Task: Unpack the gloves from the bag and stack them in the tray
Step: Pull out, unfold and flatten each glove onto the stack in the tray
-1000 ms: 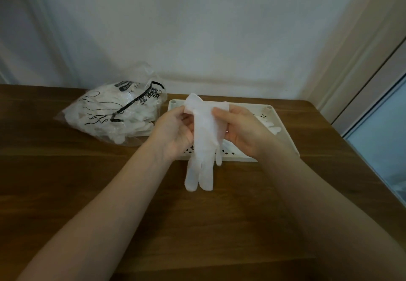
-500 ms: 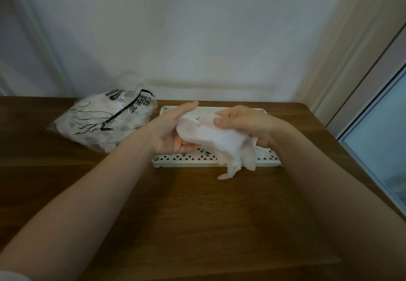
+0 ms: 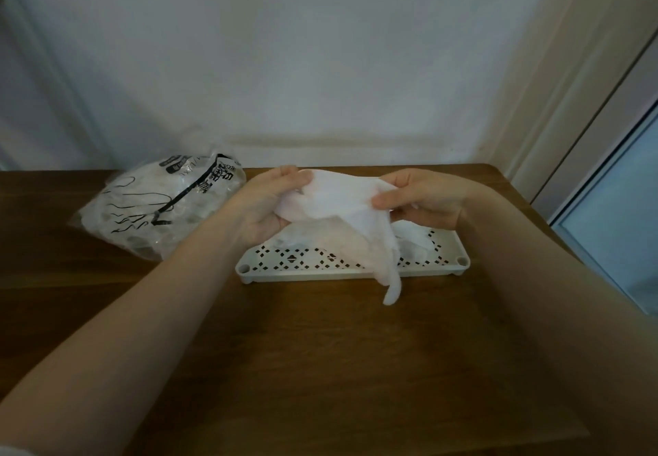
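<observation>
A thin white glove is stretched sideways between my hands above the white perforated tray. My left hand grips its cuff end on the left. My right hand pinches it on the right. The glove's fingers hang down over the tray's front edge. More white gloves lie in the tray under my right hand. The clear plastic bag with black print sits left of the tray, still full of gloves.
Everything rests on a brown wooden table against a white wall. The table's right edge runs close to a door frame and glass panel on the right.
The glove hung upright from both hands a second ago; it has since been turned sideways and carried back over the tray. The view has tilted up, too.
</observation>
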The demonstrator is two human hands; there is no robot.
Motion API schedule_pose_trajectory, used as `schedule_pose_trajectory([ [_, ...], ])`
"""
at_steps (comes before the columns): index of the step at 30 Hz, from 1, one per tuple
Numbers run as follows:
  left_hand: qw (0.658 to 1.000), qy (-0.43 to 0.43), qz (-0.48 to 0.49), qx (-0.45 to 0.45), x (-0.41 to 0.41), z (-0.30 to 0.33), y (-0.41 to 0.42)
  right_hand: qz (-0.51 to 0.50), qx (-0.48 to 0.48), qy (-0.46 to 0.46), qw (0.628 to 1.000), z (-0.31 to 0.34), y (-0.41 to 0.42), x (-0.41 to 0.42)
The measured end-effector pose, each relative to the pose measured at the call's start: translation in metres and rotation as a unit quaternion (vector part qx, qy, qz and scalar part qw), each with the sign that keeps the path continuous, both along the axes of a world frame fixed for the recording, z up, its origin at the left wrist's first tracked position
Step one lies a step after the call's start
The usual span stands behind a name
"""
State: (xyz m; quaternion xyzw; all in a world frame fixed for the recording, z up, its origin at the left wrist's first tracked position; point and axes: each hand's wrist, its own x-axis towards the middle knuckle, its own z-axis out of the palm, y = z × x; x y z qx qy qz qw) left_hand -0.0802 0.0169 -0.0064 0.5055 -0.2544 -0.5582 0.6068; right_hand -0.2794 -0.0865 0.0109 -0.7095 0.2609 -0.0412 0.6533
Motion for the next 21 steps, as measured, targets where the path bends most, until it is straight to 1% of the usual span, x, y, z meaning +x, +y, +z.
schedule_pose_trajectory([
  [2, 1.0, 0.004, 0.017, -0.024, 0.005, 0.0, -0.002, -0.035, 0.02, -0.025, 0.999, -0.003, -0.003, -0.002],
  [4, 0.999, -0.017, 0.009, -0.03, 0.009, -0.001, -0.005, -0.075, 0.016, -0.017, 0.997, -0.004, -0.008, -0.004],
  [6, 0.999, -0.047, -0.023, -0.01, 0.012, 0.0, -0.009, -0.111, -0.051, 0.035, 0.992, -0.005, -0.017, -0.005],
  [8, 0.994, -0.092, -0.059, 0.02, 0.014, -0.001, -0.013, -0.148, -0.135, 0.082, 0.976, -0.004, -0.024, -0.006],
  [10, 0.986, -0.135, -0.088, 0.031, 0.017, -0.002, -0.019, -0.183, -0.204, 0.097, 0.957, -0.001, -0.031, -0.006],
  [11, 0.978, -0.178, -0.1, 0.032, 0.018, -0.002, -0.022, -0.195, -0.239, 0.101, 0.946, 0.0, -0.035, -0.006],
  [13, 0.942, -0.32, -0.101, 0.025, 0.019, 0.001, -0.03, -0.212, -0.327, 0.092, 0.916, 0.002, -0.043, -0.007],
  [14, 0.921, -0.38, -0.081, 0.011, 0.019, 0.001, -0.034, -0.226, -0.375, 0.076, 0.896, 0.003, -0.045, -0.007],
  [16, 0.892, -0.449, -0.035, -0.033, 0.019, 0.002, -0.04, -0.256, -0.457, 0.031, 0.851, 0.008, -0.042, -0.008],
  [17, 0.875, -0.481, -0.027, -0.053, 0.019, 0.001, -0.041, -0.258, -0.492, 0.025, 0.831, 0.008, -0.04, -0.009],
  [19, 0.827, -0.556, -0.031, -0.075, 0.019, -0.006, -0.041, -0.231, -0.552, 0.066, 0.799, 0.0, -0.034, -0.01],
  [20, 0.794, -0.601, -0.037, -0.078, 0.021, -0.011, -0.041, -0.207, -0.566, 0.102, 0.792, -0.008, -0.031, -0.011],
  [21, 0.756, -0.648, -0.049, -0.072, 0.024, -0.017, -0.041, -0.182, -0.561, 0.139, 0.796, -0.018, -0.027, -0.011],
])
